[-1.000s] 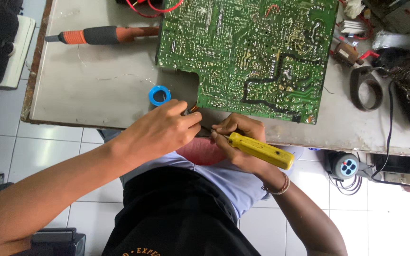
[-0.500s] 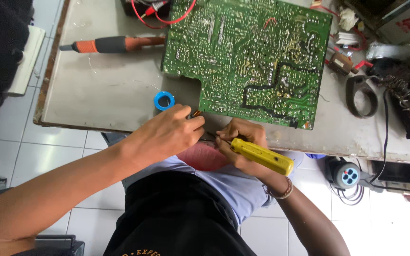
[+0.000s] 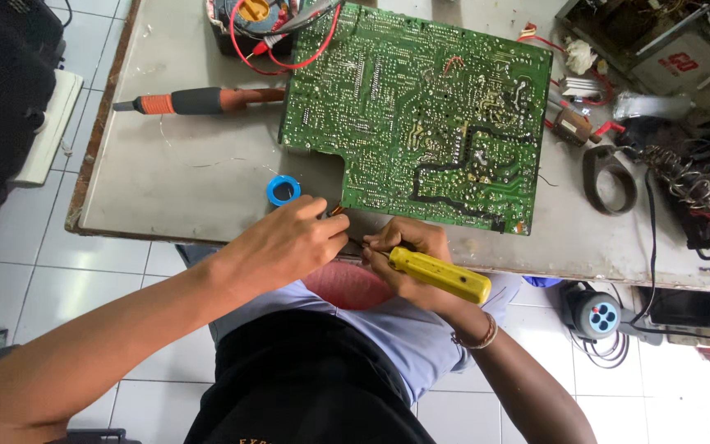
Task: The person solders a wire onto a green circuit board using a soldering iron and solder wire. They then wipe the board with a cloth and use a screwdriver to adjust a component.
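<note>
Two hands meet at the near edge of a grey workbench (image 3: 207, 177). The right hand (image 3: 408, 251) is closed around a yellow-handled screwdriver (image 3: 437, 275), its tip aimed at something small pinched in the fingertips of the left hand (image 3: 289, 238); what that piece is cannot be told from here. The work looks to be at the stage of prying or turning a small part held off the bench, and it calls for a steady tip and a firm pinch. Just beyond the knuckles lies a large green circuit board (image 3: 417, 115), solder side up, with a blue solder spool (image 3: 283, 191) beside it and an orange-and-black soldering iron (image 3: 195, 100) farther back. Cables, a tape roll (image 3: 610, 179) and a coiled iron stand (image 3: 684, 177) crowd the right end, above a white tiled floor (image 3: 10, 279).
</note>
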